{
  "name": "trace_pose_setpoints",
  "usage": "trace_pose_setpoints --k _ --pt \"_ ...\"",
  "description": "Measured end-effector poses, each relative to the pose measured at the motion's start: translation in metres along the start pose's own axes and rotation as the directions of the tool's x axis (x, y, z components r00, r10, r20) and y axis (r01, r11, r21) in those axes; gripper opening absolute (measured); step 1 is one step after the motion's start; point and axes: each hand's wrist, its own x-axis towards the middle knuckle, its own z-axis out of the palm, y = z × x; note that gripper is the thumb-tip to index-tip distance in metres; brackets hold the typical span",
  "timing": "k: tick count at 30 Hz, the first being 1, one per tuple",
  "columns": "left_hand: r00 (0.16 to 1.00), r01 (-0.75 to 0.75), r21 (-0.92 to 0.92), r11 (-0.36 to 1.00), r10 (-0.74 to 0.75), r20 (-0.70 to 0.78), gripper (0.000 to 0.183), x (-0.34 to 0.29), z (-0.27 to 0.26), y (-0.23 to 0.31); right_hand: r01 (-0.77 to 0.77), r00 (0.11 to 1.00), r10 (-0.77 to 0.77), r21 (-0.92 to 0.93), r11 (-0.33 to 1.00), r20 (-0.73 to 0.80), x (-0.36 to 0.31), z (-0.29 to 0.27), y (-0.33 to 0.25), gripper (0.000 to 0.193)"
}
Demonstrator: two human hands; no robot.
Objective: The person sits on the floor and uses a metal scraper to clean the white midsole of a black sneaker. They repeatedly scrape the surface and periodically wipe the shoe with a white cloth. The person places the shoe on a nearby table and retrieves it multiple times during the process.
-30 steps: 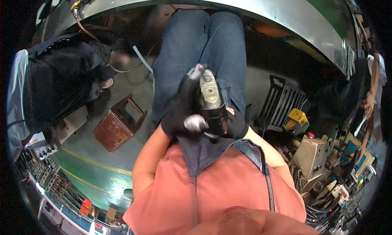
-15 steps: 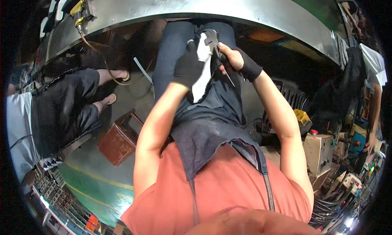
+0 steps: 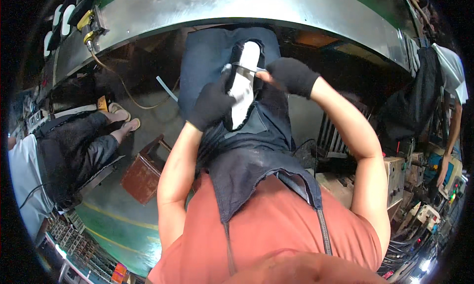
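A shoe (image 3: 242, 90) lies sole side up along my lap, with a white insole face and a black edge around it. My left hand (image 3: 213, 103), in a black fingerless glove, is closed on the shoe's left side. On the right, my right hand (image 3: 289, 76), gloved the same way, is closed on a thin metal hand tool (image 3: 247, 68). The tool lies across the shoe's narrow middle, and its far end is close to my left fingertips. My right palm hides the handle, so its exact kind is unclear.
A metal bench (image 3: 207, 10) curves ahead of my knees. A yellow tool on a hose (image 3: 88, 24) hangs at its left. A brown stool (image 3: 140, 178) stands on the floor to the left, near a seated co-worker (image 3: 69, 150). Another person's arm (image 3: 449, 131) shows at the right.
My right hand has moved right and turned, bringing the tool from lengthwise beside the shoe to across it. The white sole now shows more fully. My left hand has shifted slightly toward me.
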Motion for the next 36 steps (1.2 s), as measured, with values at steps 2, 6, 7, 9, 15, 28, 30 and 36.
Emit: trace_pose_setpoints --k 2,6,7,9,15,28,30,36 --pt "0.988 0.1 -0.225 0.969 -0.125 -0.096 0.044 0.02 0.02 -0.026 -0.001 0.991 0.019 0.131 0.991 -0.131 0.002 0.032 0.009 0.053" --pt "0.927 0.165 -0.084 0.983 -0.184 -0.328 0.048 0.066 0.054 -0.032 -0.337 0.942 0.158 0.828 0.449 0.297 -0.014 0.012 0.023 0.06" --pt "0.917 0.128 -0.001 0.992 -0.119 -0.382 0.051 0.056 0.053 -0.025 -0.286 0.946 0.095 0.656 0.698 0.31 -0.014 -0.009 0.022 0.061" --pt "0.92 0.286 0.218 0.933 -0.203 -0.335 0.051 0.06 0.045 -0.02 -0.011 0.957 -0.044 0.184 0.983 0.288 -0.007 -0.054 0.013 0.061" --pt "0.944 0.093 0.083 0.992 -0.061 -0.326 0.057 0.049 0.044 -0.055 0.316 0.908 -0.211 0.259 0.913 -0.362 -0.014 -0.049 -0.044 0.054" --pt "0.872 0.272 -0.244 0.931 -0.346 -0.346 0.045 -0.042 0.107 -0.053 -0.356 0.931 0.298 0.701 0.618 0.21 -0.062 0.057 -0.03 0.05" --pt "0.898 0.236 -0.307 0.922 -0.327 -0.293 0.043 -0.031 0.099 -0.056 -0.163 0.984 0.169 0.616 0.771 0.049 -0.061 0.028 -0.042 0.047" --pt "0.972 0.056 -0.12 0.991 -0.082 -0.221 0.066 -0.035 0.08 -0.043 0.273 0.95 -0.148 0.504 0.819 -0.275 -0.051 0.047 -0.05 0.042"
